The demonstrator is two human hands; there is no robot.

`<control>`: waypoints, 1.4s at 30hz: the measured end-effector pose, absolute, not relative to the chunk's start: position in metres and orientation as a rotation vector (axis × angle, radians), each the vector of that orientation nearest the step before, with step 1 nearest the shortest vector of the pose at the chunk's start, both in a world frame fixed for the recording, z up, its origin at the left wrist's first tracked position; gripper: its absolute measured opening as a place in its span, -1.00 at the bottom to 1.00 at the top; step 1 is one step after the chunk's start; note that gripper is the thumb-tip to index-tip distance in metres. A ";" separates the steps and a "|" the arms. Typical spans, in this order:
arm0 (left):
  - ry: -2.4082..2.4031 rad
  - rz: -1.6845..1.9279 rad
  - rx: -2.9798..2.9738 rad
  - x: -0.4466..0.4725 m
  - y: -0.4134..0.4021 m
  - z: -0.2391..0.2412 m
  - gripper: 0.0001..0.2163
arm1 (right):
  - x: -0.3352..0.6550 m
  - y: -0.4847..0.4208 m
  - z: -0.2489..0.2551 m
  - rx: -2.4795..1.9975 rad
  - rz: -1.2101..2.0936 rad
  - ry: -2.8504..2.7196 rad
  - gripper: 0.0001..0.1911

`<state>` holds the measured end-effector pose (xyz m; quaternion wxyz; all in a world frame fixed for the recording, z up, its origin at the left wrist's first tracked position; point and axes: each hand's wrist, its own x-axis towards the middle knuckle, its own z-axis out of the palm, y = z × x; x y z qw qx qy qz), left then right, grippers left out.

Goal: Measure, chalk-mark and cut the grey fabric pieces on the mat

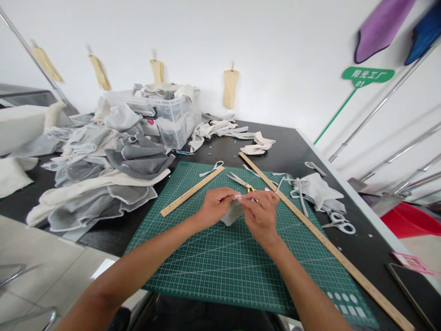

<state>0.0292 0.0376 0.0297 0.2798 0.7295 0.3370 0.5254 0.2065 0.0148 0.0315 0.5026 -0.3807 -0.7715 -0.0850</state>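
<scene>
Above the green cutting mat [206,266], my left hand [215,206] and my right hand [262,215] meet with fingertips pinched together. Both grip a small light grey piece of fabric [232,215], its lower part hanging down between them. A thin pale strip [280,185] rises beside my right hand; whether it joins the fabric I cannot tell. Just behind my hands lie scissors with gold handles [239,180], the blades pointing away to the left, the handles partly hidden by my right hand. A short wooden ruler [193,191] rests left of them, a long wooden ruler [310,224] right.
Grey and cream fabric pieces [106,170] are heaped at left, before a clear plastic bin [172,122] full of cloth. Fabric strips [220,128] lie at the back. White-handled scissors [341,224] and light cloth [319,191] sit at right, a phone [413,287] near the corner.
</scene>
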 end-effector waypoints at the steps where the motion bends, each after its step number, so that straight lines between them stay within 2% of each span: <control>1: 0.911 1.403 1.950 0.029 0.038 0.030 -0.82 | 0.206 0.015 0.031 -0.919 -0.208 -1.864 -0.72; 7: 0.926 1.417 1.890 0.029 0.038 0.028 -0.84 | 0.203 0.014 0.034 -0.883 -0.135 -1.802 -0.82; 12: 0.923 1.427 1.909 0.029 0.038 0.029 -0.85 | 0.202 0.014 0.036 -0.924 -0.116 -1.770 -0.78; 17: 0.900 1.457 1.934 0.028 0.039 0.029 -0.86 | 0.203 0.017 0.033 -0.934 -0.129 -1.790 -0.88; 28: 0.959 1.476 1.817 0.034 0.038 0.024 -0.89 | 0.203 0.012 0.032 -0.975 -0.429 -1.874 -0.84; 37: 0.956 1.460 1.778 0.034 0.039 0.020 -0.90 | 0.201 0.015 0.030 -1.042 -0.120 -1.834 -0.95; 42: 0.958 1.455 1.767 0.034 0.038 0.022 -0.90 | 0.200 0.014 0.030 -1.033 -0.098 -1.815 -0.95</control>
